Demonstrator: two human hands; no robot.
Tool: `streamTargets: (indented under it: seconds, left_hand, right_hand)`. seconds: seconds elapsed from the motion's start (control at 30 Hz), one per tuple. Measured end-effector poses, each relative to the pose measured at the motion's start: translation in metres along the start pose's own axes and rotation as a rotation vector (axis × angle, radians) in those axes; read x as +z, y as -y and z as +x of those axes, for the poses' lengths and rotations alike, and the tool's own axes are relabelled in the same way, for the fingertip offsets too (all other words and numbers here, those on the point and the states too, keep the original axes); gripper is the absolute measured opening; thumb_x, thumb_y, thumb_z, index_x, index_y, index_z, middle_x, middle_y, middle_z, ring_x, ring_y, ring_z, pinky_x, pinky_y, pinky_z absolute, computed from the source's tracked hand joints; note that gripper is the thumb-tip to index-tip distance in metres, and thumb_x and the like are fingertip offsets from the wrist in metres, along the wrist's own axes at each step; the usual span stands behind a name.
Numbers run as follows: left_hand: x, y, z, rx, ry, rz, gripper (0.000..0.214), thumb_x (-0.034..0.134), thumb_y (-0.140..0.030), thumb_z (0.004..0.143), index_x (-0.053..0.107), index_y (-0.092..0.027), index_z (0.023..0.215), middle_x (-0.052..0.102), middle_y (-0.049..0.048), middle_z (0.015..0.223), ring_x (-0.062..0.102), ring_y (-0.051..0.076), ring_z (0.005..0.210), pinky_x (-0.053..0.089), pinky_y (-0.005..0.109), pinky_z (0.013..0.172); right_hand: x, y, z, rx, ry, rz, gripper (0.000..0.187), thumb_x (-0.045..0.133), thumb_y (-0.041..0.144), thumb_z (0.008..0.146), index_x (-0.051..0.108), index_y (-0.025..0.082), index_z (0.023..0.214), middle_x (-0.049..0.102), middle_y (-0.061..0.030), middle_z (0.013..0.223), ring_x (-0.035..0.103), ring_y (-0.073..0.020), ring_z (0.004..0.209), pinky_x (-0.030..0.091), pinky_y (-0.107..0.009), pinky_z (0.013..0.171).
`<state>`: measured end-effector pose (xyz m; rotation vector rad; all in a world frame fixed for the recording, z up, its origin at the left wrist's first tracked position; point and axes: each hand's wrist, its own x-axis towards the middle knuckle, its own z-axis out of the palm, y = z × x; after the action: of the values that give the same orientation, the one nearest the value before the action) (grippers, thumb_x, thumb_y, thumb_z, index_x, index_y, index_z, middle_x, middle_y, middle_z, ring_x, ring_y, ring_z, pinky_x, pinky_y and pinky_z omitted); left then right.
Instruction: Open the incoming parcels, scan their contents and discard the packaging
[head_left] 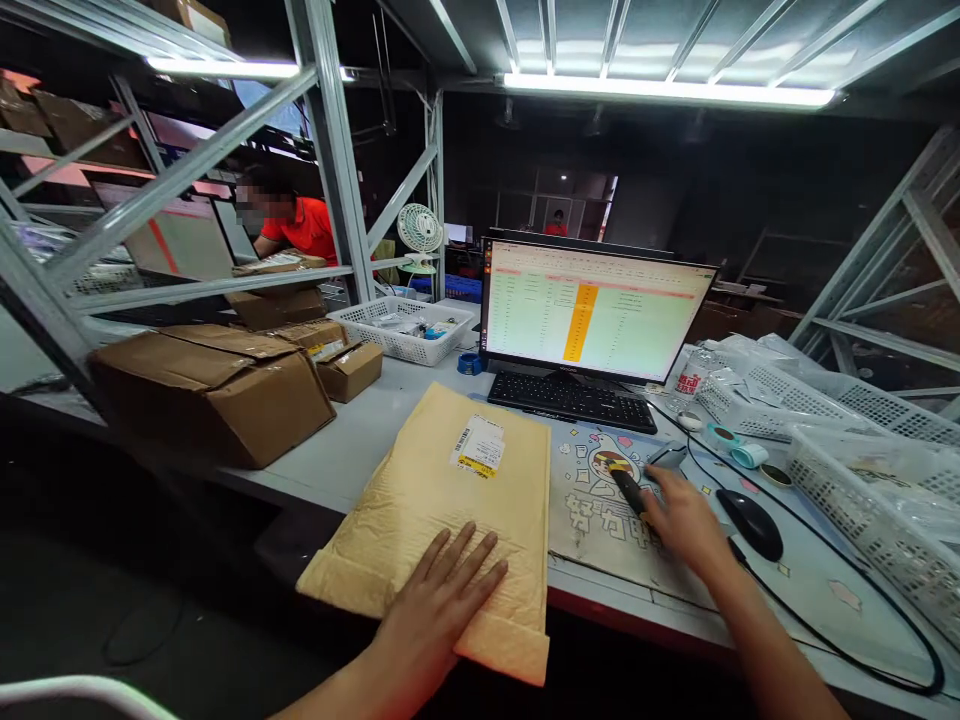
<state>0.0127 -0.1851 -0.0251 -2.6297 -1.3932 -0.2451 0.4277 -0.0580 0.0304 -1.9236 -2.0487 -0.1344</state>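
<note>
A yellow padded envelope [427, 500] with a white-and-yellow barcode label [480, 445] lies at the desk's front edge, its near end overhanging. My left hand [442, 590] rests flat on its lower part, fingers spread. To the right, my right hand [682, 520] is closed around a narrow black tool [628, 490] that looks like a utility knife, over the printed desk mat [592, 540]. Its fingertips are partly hidden. A thin grey metallic item [667, 456] lies just beyond these fingers; its kind is unclear.
Cardboard boxes [217, 390] stand at left. Behind are a white basket [412, 330], monitor [596, 310] and keyboard [570, 400]. A mouse [750, 522], its cable, tape rolls [750, 456] and plastic baskets [862, 490] occupy the right. Metal shelving frames the desk; a person in red [307, 230] works beyond.
</note>
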Motion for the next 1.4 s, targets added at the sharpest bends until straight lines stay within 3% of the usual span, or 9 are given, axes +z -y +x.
streamTargets:
  seconds: [0.07,0.13,0.23,0.33,0.47,0.6,0.83,1.1,1.4]
  left_hand:
    - [-0.004,0.005,0.003,0.015,-0.099,0.002,0.101,0.06,0.001,0.067,0.052,-0.031,0.162,0.042,0.0035,0.175,0.039,0.036,0.162,0.039,0.061,0.131]
    - [-0.018,0.015,0.005,0.027,-0.236,-0.046,0.083,0.054,0.001,0.073,0.063,-0.027,0.151,0.06,0.0038,0.161,0.057,0.029,0.15,0.049,0.05,0.126]
    - [-0.054,0.035,0.007,-0.026,-0.446,-0.132,0.065,0.045,-0.001,0.082,0.072,-0.022,0.136,0.079,0.0027,0.134,0.077,0.019,0.122,0.062,0.031,0.107]
    - [-0.087,0.048,0.011,-0.117,-0.512,-0.164,0.063,0.043,-0.003,0.08,0.074,-0.02,0.132,0.082,0.0007,0.126,0.08,0.02,0.114,0.066,0.029,0.097]
    - [-0.096,0.045,0.011,-0.119,-0.472,-0.169,0.062,0.045,-0.006,0.078,0.077,-0.022,0.128,0.082,0.0002,0.124,0.081,0.021,0.113,0.067,0.031,0.098]
    - [-0.07,0.032,0.001,-0.029,-0.449,-0.198,0.054,0.049,-0.007,0.082,0.078,-0.025,0.124,0.084,0.0007,0.121,0.082,0.019,0.109,0.066,0.027,0.099]
    - [-0.029,0.024,-0.017,0.005,-0.599,-0.164,0.064,0.052,-0.004,0.076,0.073,-0.03,0.131,0.081,-0.002,0.128,0.08,0.017,0.116,0.063,0.025,0.103]
    - [-0.027,0.026,-0.014,0.005,-0.586,-0.156,0.068,0.051,-0.004,0.072,0.074,-0.031,0.13,0.081,-0.0014,0.128,0.08,0.019,0.114,0.065,0.027,0.1]
    - [-0.035,0.034,-0.006,0.088,-0.55,-0.13,0.063,0.055,-0.008,0.078,0.071,-0.034,0.133,0.081,-0.0042,0.128,0.081,0.018,0.111,0.067,0.024,0.096]
  right_hand:
    - [-0.006,-0.053,-0.004,0.056,-0.199,0.029,0.061,0.036,0.05,0.107,0.065,0.012,0.144,0.067,-0.0205,0.146,0.062,-0.0359,0.136,0.045,-0.05,0.121]
    - [-0.007,-0.111,-0.009,0.134,-0.314,-0.031,0.07,0.036,0.06,0.103,0.067,0.012,0.144,0.065,-0.0218,0.148,0.058,-0.041,0.139,0.043,-0.058,0.122]
    - [0.004,-0.18,-0.019,0.195,-0.268,-0.084,0.08,0.037,0.07,0.097,0.066,0.017,0.149,0.056,-0.0217,0.158,0.052,-0.0473,0.145,0.043,-0.067,0.119]
    - [0.025,-0.211,-0.028,0.163,-0.187,-0.04,0.081,0.038,0.069,0.096,0.063,0.018,0.153,0.054,-0.0231,0.158,0.055,-0.0445,0.144,0.048,-0.062,0.117]
    - [0.047,-0.215,-0.031,0.109,-0.216,-0.008,0.075,0.038,0.066,0.099,0.063,0.02,0.153,0.056,-0.0213,0.157,0.061,-0.0416,0.139,0.052,-0.059,0.115]
    - [0.057,-0.216,-0.027,0.065,-0.216,0.026,0.073,0.04,0.064,0.098,0.062,0.024,0.154,0.059,-0.0192,0.154,0.065,-0.0412,0.134,0.057,-0.058,0.109]
    - [0.066,-0.221,-0.023,0.079,-0.219,0.048,0.072,0.036,0.063,0.097,0.066,0.029,0.153,0.059,-0.0163,0.157,0.064,-0.0419,0.137,0.061,-0.058,0.102]
    - [0.055,-0.214,-0.028,0.102,-0.184,0.055,0.071,0.038,0.065,0.098,0.066,0.031,0.153,0.057,-0.0125,0.161,0.072,-0.04,0.123,0.063,-0.054,0.094]
    - [0.03,-0.191,-0.013,0.16,-0.056,-0.023,0.068,0.042,0.059,0.099,0.062,0.022,0.152,0.056,-0.0164,0.16,0.067,-0.0377,0.132,0.056,-0.055,0.109]
